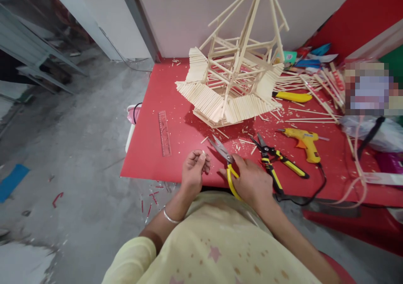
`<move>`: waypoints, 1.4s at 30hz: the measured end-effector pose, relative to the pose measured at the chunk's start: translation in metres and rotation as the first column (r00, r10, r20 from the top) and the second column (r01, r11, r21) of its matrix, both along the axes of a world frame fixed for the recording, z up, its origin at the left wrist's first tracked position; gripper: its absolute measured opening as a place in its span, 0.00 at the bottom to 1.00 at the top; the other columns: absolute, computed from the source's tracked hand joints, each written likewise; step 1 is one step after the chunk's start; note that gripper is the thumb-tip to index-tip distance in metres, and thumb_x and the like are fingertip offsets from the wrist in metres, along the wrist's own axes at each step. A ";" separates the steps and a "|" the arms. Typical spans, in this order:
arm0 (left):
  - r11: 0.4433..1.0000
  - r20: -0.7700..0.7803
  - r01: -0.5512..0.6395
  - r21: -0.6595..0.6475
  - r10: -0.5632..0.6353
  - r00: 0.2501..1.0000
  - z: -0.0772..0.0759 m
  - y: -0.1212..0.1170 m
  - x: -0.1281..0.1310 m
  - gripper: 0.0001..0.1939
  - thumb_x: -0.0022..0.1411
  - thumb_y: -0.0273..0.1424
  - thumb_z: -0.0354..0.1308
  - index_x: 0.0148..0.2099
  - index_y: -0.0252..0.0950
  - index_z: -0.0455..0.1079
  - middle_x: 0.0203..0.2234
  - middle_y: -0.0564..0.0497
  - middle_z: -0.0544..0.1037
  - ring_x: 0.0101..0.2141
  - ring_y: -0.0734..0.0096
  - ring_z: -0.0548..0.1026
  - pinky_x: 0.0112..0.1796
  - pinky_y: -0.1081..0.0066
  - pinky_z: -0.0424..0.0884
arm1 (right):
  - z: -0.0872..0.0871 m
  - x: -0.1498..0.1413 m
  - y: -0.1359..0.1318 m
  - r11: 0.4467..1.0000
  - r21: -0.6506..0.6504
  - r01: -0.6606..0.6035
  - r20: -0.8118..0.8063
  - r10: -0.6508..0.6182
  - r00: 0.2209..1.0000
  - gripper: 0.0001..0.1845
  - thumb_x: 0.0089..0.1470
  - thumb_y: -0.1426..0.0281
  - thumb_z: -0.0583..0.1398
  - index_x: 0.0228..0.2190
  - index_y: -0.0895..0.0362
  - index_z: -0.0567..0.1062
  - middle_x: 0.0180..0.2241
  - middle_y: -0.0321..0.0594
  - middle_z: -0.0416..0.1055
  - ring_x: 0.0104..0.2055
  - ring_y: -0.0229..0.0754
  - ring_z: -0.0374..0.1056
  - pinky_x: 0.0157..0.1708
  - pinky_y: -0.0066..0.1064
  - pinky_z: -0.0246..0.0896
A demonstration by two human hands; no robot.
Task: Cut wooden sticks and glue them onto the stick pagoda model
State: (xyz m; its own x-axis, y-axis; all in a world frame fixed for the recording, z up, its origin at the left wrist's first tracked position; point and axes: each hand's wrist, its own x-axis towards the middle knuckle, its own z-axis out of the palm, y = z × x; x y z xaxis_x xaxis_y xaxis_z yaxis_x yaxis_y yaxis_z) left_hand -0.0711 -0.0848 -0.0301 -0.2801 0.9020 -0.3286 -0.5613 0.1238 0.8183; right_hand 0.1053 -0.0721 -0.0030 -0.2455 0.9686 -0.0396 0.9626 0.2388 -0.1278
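Note:
My right hand (253, 179) grips a pair of scissors (229, 160) with yellow handles, its blades parted and pointing away from me. Beside it, my left hand (194, 168) pinches a tiny pale piece (203, 153), perhaps a bit of wooden stick, between thumb and forefinger. A loose bit of stick (204, 140) lies just past the fingers. Farther back on the red table (146, 149) stands a model (233, 78) built of thin wooden sticks, with an open frame on top and slatted panels sloping outward around it.
Right of my hand lie pliers (269, 152) with black and yellow handles and a yellow glue gun (307, 141) with a black cord. A clear ruler (164, 134) is at left. Loose sticks (311, 119), a yellow-handled tool (292, 96) and plastic bags (368, 131) crowd the right side.

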 end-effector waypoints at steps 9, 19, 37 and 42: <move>0.994 0.139 0.102 -0.039 -0.096 0.986 0.041 0.009 0.013 0.17 0.53 0.35 0.71 0.42 0.34 0.71 0.24 0.55 0.74 0.21 0.81 0.68 0.23 0.78 0.63 | 0.024 0.007 0.011 0.908 0.403 -0.117 -0.197 0.210 0.958 0.15 0.60 0.64 0.60 0.47 0.58 0.77 0.41 0.46 0.76 0.40 0.44 0.68 0.41 0.34 0.58; 0.992 0.224 0.128 -0.009 -0.123 0.967 0.084 0.027 0.030 0.14 0.51 0.31 0.72 0.36 0.34 0.71 0.28 0.54 0.76 0.28 0.80 0.73 0.31 0.79 0.69 | 0.052 -0.004 0.034 0.743 0.656 -0.133 -0.408 0.497 0.766 0.14 0.55 0.73 0.65 0.45 0.55 0.78 0.38 0.42 0.77 0.41 0.42 0.67 0.44 0.35 0.63; 0.998 0.236 0.043 0.045 -0.053 0.970 0.095 0.067 0.027 0.08 0.57 0.33 0.65 0.35 0.35 0.72 0.26 0.52 0.73 0.26 0.78 0.68 0.28 0.77 0.66 | 0.057 -0.028 0.083 0.668 0.743 0.044 -0.445 0.444 0.778 0.09 0.55 0.71 0.65 0.41 0.56 0.79 0.35 0.40 0.77 0.38 0.40 0.67 0.41 0.33 0.62; 1.000 0.191 0.025 0.018 -0.028 0.981 0.098 0.070 0.030 0.10 0.56 0.35 0.66 0.34 0.35 0.70 0.26 0.52 0.72 0.26 0.77 0.67 0.26 0.77 0.66 | 0.052 -0.030 0.086 0.668 0.743 0.050 -0.441 0.431 0.787 0.10 0.55 0.71 0.65 0.41 0.56 0.79 0.35 0.40 0.77 0.38 0.41 0.66 0.41 0.34 0.61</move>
